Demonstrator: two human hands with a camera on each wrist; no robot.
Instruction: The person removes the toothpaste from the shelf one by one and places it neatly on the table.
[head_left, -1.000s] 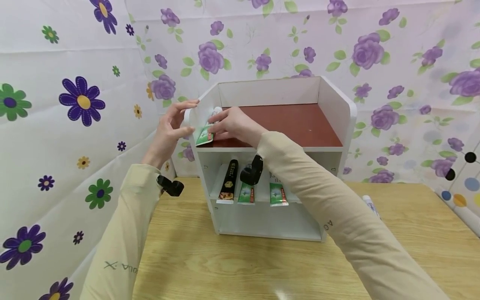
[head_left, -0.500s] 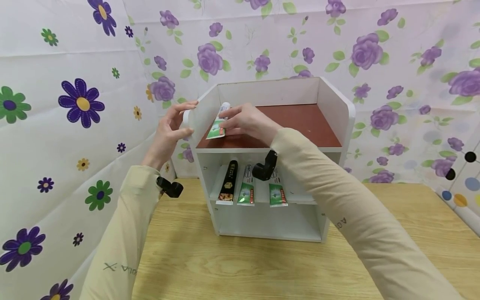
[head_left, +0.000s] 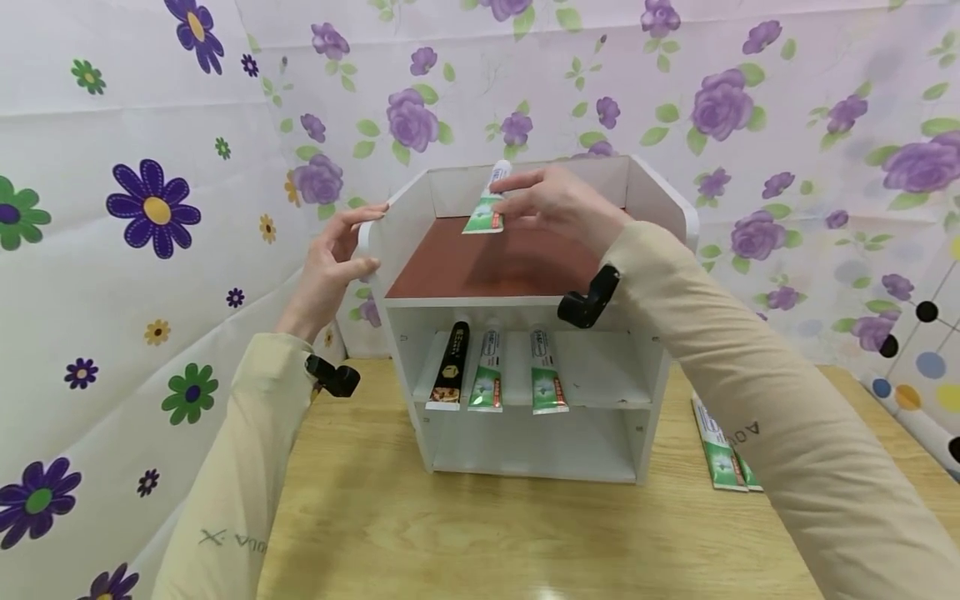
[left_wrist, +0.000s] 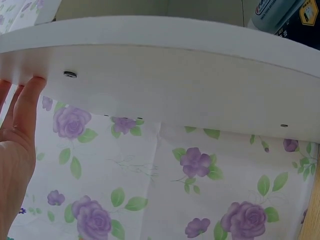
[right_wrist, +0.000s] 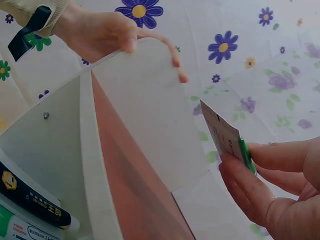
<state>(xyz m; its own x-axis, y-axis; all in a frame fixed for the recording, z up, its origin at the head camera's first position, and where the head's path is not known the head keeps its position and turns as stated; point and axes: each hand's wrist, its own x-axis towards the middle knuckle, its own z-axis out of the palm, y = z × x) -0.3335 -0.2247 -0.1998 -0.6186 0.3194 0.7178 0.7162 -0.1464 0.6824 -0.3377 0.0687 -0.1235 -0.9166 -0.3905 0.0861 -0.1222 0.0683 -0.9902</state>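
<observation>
Above the brown top deck of a small white shelf unit (head_left: 648, 333), my right hand (head_left: 558, 204) pinches a green-and-white toothpaste tube (head_left: 487, 200) between thumb and fingers. The tube is clear of the deck, its cap end pointing up and away. In the right wrist view the same tube (right_wrist: 222, 132) shows edge-on in the fingers. My left hand (head_left: 326, 267) holds the rounded edge of the unit's left side panel (right_wrist: 145, 95). In the left wrist view its fingers (left_wrist: 27, 107) lie against the panel's outer face.
On the middle shelf lie a black toothpaste tube (head_left: 452, 367) and two green-and-white tubes, one left (head_left: 487, 371) and one right (head_left: 549, 371). More green-and-white tubes (head_left: 720, 454) lie on the wooden table (head_left: 465, 533) to the right. Flowered sheets (head_left: 420, 50) hang behind and left.
My right hand has lifted the toothpaste tube from beside the left panel, up and to the right over the deck. My left hand stays on the panel.
</observation>
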